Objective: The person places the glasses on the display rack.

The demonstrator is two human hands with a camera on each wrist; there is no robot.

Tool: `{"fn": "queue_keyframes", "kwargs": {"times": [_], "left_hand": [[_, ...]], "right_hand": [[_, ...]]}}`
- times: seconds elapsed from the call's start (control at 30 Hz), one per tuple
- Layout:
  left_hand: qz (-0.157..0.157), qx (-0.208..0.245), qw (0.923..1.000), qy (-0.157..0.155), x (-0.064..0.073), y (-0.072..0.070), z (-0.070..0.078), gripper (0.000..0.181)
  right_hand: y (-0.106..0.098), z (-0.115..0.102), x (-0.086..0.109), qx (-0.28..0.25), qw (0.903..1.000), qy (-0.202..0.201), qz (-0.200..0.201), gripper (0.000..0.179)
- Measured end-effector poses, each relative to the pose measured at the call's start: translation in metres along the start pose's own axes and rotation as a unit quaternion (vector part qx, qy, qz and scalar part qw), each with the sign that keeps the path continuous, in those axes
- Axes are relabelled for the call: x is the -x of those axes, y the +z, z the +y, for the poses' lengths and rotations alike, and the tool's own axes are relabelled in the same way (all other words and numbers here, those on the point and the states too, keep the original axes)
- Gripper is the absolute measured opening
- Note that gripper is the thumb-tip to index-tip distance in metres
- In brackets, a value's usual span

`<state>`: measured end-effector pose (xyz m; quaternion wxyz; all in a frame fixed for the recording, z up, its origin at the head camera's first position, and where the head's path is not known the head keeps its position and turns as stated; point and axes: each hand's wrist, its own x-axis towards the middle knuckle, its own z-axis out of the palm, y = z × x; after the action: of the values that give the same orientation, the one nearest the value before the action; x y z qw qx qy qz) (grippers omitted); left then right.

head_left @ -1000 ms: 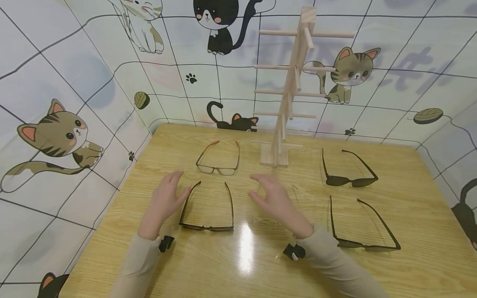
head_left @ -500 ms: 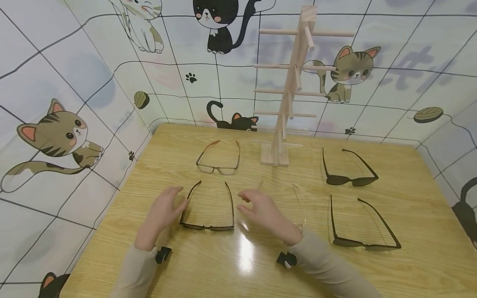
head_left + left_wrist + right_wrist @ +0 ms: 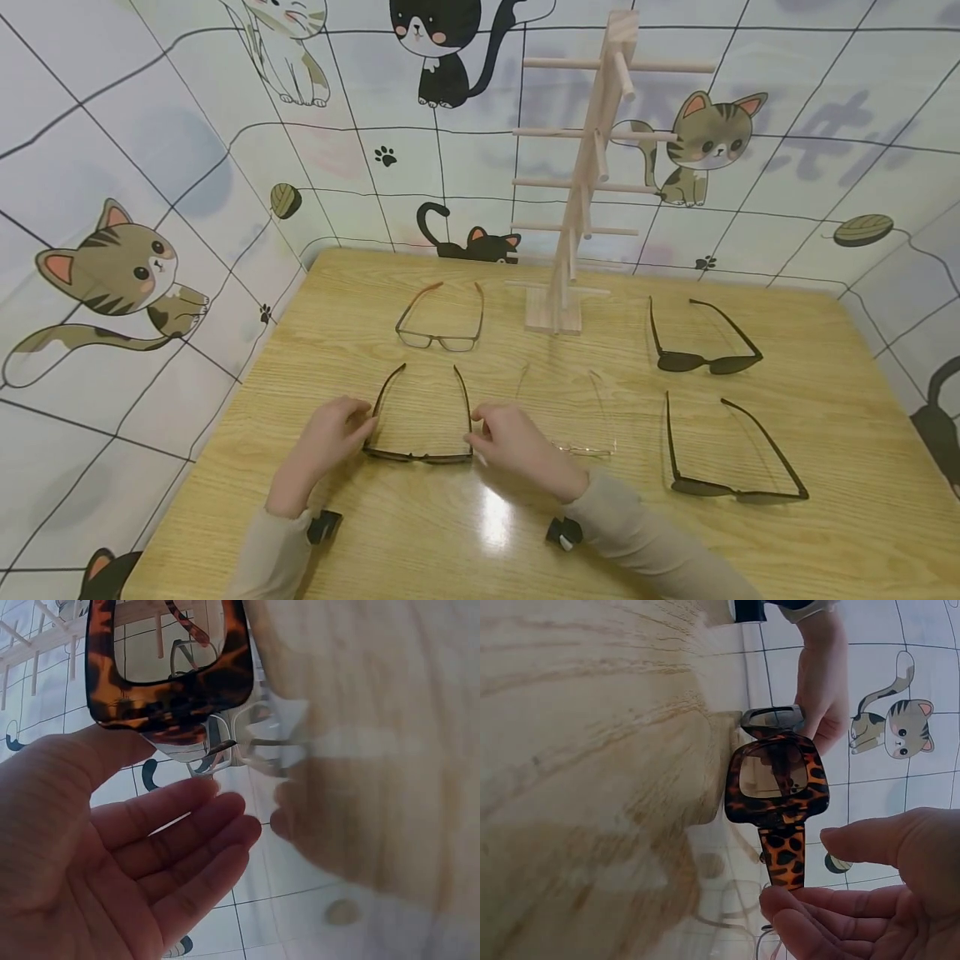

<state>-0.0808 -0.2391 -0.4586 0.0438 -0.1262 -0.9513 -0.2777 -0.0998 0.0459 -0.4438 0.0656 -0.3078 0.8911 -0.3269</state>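
Observation:
Tortoiseshell sunglasses (image 3: 418, 457) lie unfolded on the wooden table, lenses nearest the person and temples pointing away. At their left side is the left hand (image 3: 327, 446); in the left wrist view its thumb reaches behind the frame corner and its fingers (image 3: 187, 832) spread loosely below. The right hand (image 3: 522, 447) is at the other side. In the right wrist view its thumb and fingers stand apart on either side of the spotted temple (image 3: 784, 855), fingertips right at its edge. Clear thin-rimmed glasses (image 3: 585, 451) lie just right of the right hand, partly hidden by it.
Brown-tipped eyeglasses (image 3: 437, 342) lie farther back. Two pairs of black sunglasses, a far pair (image 3: 708, 364) and a near pair (image 3: 738, 492), lie to the right. A wooden peg rack (image 3: 553, 312) stands at the back, before the cat-patterned wall covering (image 3: 465, 183).
The right hand has moved left and toward the person, from over the clear glasses to the tortoiseshell sunglasses. The left hand has come slightly nearer the person along their left temple.

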Motion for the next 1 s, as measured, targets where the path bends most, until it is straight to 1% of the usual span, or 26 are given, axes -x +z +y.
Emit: {"fn": "queue_keyframes", "kwargs": {"times": [0.13,0.2,0.27,0.33,0.37,0.47,0.63,0.8,0.83,0.93,1.0], "left_hand": [[-0.013,0.024,0.9996,-0.008,0.001,0.000,0.001,0.013],[-0.015,0.033,0.9993,-0.009,0.002,0.000,0.002,0.009],[-0.015,0.041,0.9990,-0.010,0.002,0.000,0.003,0.006],[-0.014,0.050,0.9986,-0.010,0.002,-0.001,0.004,0.005],[-0.014,0.056,0.9983,-0.011,0.002,-0.001,0.004,0.005],[-0.019,0.078,0.9966,-0.022,0.003,-0.001,0.004,0.007],[-0.029,0.105,0.9929,-0.047,0.004,-0.001,0.002,0.013],[-0.034,0.121,0.9900,-0.065,0.004,-0.002,0.000,0.015],[-0.033,0.123,0.9897,-0.066,0.004,-0.002,0.000,0.015],[-0.032,0.131,0.9884,-0.071,0.006,-0.002,-0.002,0.015],[-0.032,0.135,0.9875,-0.076,0.006,-0.002,-0.003,0.014]], "right_hand": [[0.001,-0.002,-0.001,0.004,0.9998,0.014,-0.011,0.025],[0.002,-0.003,-0.002,0.011,0.9997,0.014,-0.017,0.019],[0.003,-0.004,-0.003,0.015,0.9995,0.016,-0.024,0.017],[0.005,-0.004,-0.003,0.019,0.9992,0.017,-0.030,0.023],[0.005,-0.004,-0.003,0.021,0.9992,0.016,-0.031,0.028],[0.008,-0.003,-0.003,0.017,0.9992,0.019,-0.031,0.029],[0.011,-0.003,-0.003,0.000,0.9992,0.027,-0.031,0.022],[0.012,-0.004,-0.003,-0.045,0.9971,0.044,-0.042,0.019],[0.012,-0.004,-0.003,-0.061,0.9959,0.050,-0.045,0.019],[0.011,-0.004,-0.004,-0.107,0.9901,0.070,-0.059,0.020],[0.010,-0.004,-0.004,-0.139,0.9845,0.083,-0.067,0.021]]}}
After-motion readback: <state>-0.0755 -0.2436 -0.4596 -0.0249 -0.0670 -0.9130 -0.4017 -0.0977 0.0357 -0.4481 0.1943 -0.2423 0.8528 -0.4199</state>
